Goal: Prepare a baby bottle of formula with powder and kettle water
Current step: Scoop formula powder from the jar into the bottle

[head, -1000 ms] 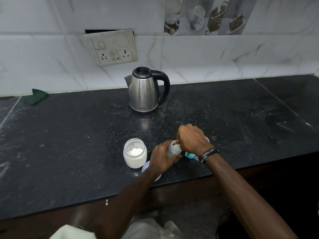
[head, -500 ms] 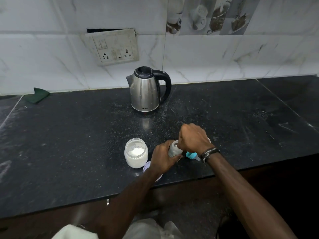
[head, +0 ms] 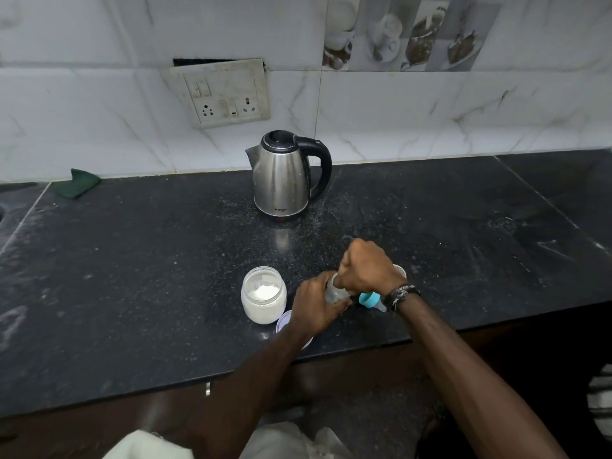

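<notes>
A small clear baby bottle (head: 335, 293) stands near the counter's front edge, and my left hand (head: 314, 309) is wrapped around its body. My right hand (head: 367, 268) is a closed fist right over the bottle's mouth, touching its rim; whatever is inside the fist is hidden. The bottle's blue teat ring (head: 369, 299) lies on the counter by my right wrist. An open jar of white powder (head: 264, 301) stands just left of my left hand. Its lid (head: 284, 321) lies partly under my left wrist. The steel kettle (head: 281, 180) stands at the back, lid down.
The black stone counter (head: 132, 276) is dusted with powder specks. A small white object (head: 400, 270) peeks out behind my right hand. A green cloth (head: 77, 187) lies at the back left, and a wall socket (head: 225, 94) sits above the kettle.
Both hands stay at the bottle with the same grip. Only the camera has shifted slightly.
</notes>
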Tool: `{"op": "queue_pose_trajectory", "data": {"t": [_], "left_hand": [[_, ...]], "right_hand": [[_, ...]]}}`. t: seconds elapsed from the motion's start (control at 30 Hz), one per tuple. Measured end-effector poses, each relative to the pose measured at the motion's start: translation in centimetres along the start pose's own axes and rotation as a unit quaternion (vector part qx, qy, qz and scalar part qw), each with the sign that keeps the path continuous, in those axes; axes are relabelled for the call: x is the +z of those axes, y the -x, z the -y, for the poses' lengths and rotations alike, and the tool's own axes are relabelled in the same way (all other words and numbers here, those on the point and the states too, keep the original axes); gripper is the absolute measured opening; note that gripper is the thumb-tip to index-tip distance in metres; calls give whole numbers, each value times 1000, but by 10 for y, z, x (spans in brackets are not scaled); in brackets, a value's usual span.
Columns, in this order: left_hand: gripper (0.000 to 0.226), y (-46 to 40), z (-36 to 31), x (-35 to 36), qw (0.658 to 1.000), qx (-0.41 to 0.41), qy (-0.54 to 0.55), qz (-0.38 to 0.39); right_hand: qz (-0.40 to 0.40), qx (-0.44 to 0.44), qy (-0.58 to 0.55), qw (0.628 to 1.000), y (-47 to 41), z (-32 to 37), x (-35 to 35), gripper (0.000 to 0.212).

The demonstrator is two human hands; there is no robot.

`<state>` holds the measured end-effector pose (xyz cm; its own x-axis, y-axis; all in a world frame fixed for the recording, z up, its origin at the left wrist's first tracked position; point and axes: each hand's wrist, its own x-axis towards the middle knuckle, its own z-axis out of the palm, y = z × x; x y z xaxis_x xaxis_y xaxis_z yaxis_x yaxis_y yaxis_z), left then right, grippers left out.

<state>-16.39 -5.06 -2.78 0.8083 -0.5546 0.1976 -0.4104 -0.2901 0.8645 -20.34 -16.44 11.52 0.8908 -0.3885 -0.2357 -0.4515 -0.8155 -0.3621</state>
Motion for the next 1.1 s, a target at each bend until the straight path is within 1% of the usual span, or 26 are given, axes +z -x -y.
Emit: {"op": "queue_pose_trajectory", "data": {"t": [0.07, 0.13, 0.2, 0.27, 0.37, 0.47, 0.6, 0.7, 0.73, 0.83, 0.93, 1.03, 1.1], "left_hand": [[52, 0, 0, 0, 1000, 2, -1, -1], [51, 0, 2, 1, 1000, 0, -2, -2], [50, -1, 3, 2, 1000, -1, -4, -1], [50, -1, 2, 2, 1000, 4, -3, 1], [51, 0, 3, 1, 1000, -1, 7, -1], [50, -1, 3, 2, 1000, 1, 4, -2], [51, 0, 3, 2, 1000, -2, 1, -5], [51, 0, 2, 0, 1000, 2, -7, -3], [52, 0, 1, 0, 1000, 4, -6, -3], [53, 0, 4, 1, 1000, -1, -3, -1], [49, 0, 3, 0, 1000, 8, -15, -2], [51, 0, 2, 0, 1000, 2, -10, -5], [53, 0, 3, 0, 1000, 0, -10, 1]], "right_hand": [[-5, 6, -4, 1000, -2, -2, -1, 22], [-31, 7, 20, 999, -2, -2, -1, 20], [-12, 2, 9, 1000, -1, -2, 1, 16], [3, 5, -12, 1000, -1, -3, 0, 18], [-40, 13, 21, 999, -1, -5, 1, 26], [-15, 7, -1, 1000, 0, -2, 3, 26], [-49, 9, 24, 998, 1, -1, 3, 24], [1, 8, -16, 1000, 0, 0, 2, 20], [3, 15, -22, 1000, -2, -1, 1, 18], [-37, 24, 11, 999, -2, -3, -1, 25], [1, 21, -24, 1000, 0, -2, -1, 19], [-31, 28, 1, 999, -2, -3, 1, 24], [-18, 18, 0, 1000, 0, -3, 2, 24]]}}
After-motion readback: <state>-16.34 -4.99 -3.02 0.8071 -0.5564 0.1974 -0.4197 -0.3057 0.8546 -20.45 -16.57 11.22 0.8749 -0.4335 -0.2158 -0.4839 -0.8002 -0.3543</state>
